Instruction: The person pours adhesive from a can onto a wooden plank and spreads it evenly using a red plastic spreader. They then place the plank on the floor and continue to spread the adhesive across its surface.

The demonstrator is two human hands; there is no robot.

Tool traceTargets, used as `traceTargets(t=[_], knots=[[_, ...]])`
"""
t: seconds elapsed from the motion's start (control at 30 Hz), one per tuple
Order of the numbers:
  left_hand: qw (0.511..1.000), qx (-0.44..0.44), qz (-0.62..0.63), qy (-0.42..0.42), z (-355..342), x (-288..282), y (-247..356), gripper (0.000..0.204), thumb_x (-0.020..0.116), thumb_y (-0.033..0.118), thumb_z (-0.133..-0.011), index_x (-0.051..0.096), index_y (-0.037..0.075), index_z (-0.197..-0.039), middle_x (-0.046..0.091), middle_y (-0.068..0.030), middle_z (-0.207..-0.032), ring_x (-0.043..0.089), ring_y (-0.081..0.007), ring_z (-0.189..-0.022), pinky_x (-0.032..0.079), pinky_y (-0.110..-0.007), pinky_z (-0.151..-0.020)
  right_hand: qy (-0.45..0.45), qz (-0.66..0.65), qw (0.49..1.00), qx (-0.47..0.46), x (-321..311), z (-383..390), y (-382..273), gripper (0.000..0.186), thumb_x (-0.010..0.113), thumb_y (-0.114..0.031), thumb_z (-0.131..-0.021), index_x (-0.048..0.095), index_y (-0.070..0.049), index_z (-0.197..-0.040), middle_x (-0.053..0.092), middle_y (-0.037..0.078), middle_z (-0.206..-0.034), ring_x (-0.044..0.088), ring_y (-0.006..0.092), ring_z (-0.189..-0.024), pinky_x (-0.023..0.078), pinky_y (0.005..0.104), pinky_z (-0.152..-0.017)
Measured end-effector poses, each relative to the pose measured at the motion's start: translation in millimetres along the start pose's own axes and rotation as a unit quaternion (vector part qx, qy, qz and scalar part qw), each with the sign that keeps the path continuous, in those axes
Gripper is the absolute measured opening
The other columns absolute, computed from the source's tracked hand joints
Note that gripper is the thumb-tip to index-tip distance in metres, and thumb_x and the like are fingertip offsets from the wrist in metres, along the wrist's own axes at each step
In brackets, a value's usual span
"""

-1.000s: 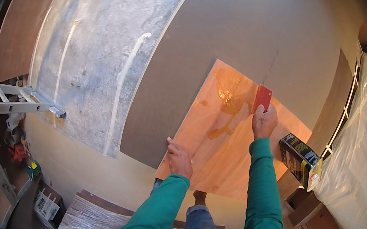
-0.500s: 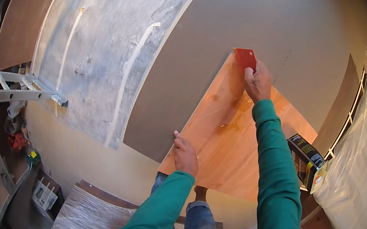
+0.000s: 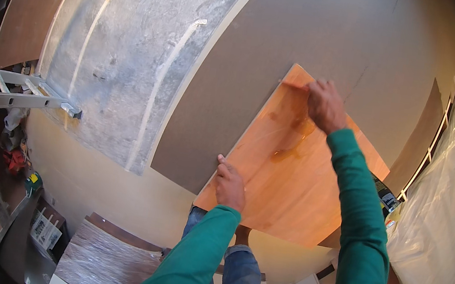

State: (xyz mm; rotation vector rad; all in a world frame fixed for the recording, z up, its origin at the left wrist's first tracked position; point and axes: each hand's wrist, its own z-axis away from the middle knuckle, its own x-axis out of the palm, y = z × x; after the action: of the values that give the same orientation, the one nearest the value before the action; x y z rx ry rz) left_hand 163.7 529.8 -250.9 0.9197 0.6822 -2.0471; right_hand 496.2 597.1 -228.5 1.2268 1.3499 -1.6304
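An orange-brown wood panel [image 3: 296, 192] lies tilted on a large grey-brown sheet. Wet amber glue [image 3: 291, 145] is smeared and pooled over its upper middle part. My right hand [image 3: 327, 106] is closed on a red spreader [image 3: 293, 86], seen nearly edge-on against the panel near its far corner. Most of that spreader is hidden by the fingers. At the panel's near left edge, my left hand [image 3: 229, 186] grips the board, with the thumb along the rim.
The grey-brown sheet [image 3: 200, 132] stretches beneath and beyond the panel. A dark can [image 3: 386, 193] stands right, partly behind my right arm. Plastic-wrapped material [image 3: 436, 229] lies farther right. A metal ladder [image 3: 18, 101] juts in from the left, beside a grey-white smeared sheet [image 3: 127, 70].
My right hand has turned the spreader from face-on to nearly edge-on and moved it down onto the panel's far end. My left hand keeps its hold on the edge.
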Motion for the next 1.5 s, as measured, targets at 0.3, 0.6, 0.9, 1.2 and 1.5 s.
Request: traceTargets(t=[0.3,0.6,0.9,1.2,1.5], knots=[[0.999,-0.009,0.026,-0.023,0,13,0,0.124,0.091,0.039,-0.070,0.020,-0.018,-0.154,0.051,-0.0150,-0.117,0.064,-0.0201,-0.094,0.058,-0.022,-0.079,-0.071,-0.077,0.982,0.158,-21,30,-43,0.013,0.063,-0.005,-0.091,0.066,-0.004,-0.103,0.065,0.014,-0.095,0.061,0.0347,-0.094,0.052,0.0433,-0.079],[0.999,-0.018,0.016,0.027,1,5,-5,0.070,0.065,0.009,-0.093,0.034,-0.011,-0.154,0.051,-0.0067,-0.104,0.062,-0.0136,-0.083,0.058,-0.018,-0.062,0.069,0.008,0.997,0.032,1,38,-74,0.037,0.067,-0.001,-0.086,0.070,-0.013,-0.121,0.066,0.008,-0.108,0.063,0.0293,-0.098,0.051,0.0402,-0.084],[0.942,0.077,0.324,-0.034,1,-3,-52,0.110,0.086,0.016,-0.078,0.016,-0.008,-0.158,0.050,-0.0210,-0.115,0.063,-0.0369,-0.095,0.057,-0.040,-0.082,-0.057,0.033,0.988,-0.141,19,112,-75,0.051,0.068,-0.001,-0.079,0.068,-0.017,-0.128,0.065,0.004,-0.125,0.060,0.0278,-0.122,0.046,0.0438,-0.102],[0.888,0.099,0.448,-0.012,94,-6,-131,0.084,0.067,0.011,-0.094,0.017,0.000,-0.160,0.049,-0.0251,-0.122,0.057,-0.0478,-0.110,0.052,-0.048,-0.093,0.006,-0.018,0.954,0.301,-7,82,-48,0.022,0.062,-0.004,-0.093,0.071,-0.007,-0.112,0.068,0.013,-0.103,0.066,0.0349,-0.092,0.054,0.0431,-0.084],[0.854,-0.022,0.510,-0.100,168,-5,-143,0.074,0.059,0.011,-0.097,0.020,-0.004,-0.158,0.054,-0.0238,-0.118,0.060,-0.0400,-0.104,0.053,-0.046,-0.088,-0.086,-0.073,0.994,0.002,15,87,-100,0.020,0.060,-0.002,-0.092,0.066,-0.003,-0.111,0.064,0.018,-0.098,0.063,0.0395,-0.095,0.053,0.0460,-0.080]])
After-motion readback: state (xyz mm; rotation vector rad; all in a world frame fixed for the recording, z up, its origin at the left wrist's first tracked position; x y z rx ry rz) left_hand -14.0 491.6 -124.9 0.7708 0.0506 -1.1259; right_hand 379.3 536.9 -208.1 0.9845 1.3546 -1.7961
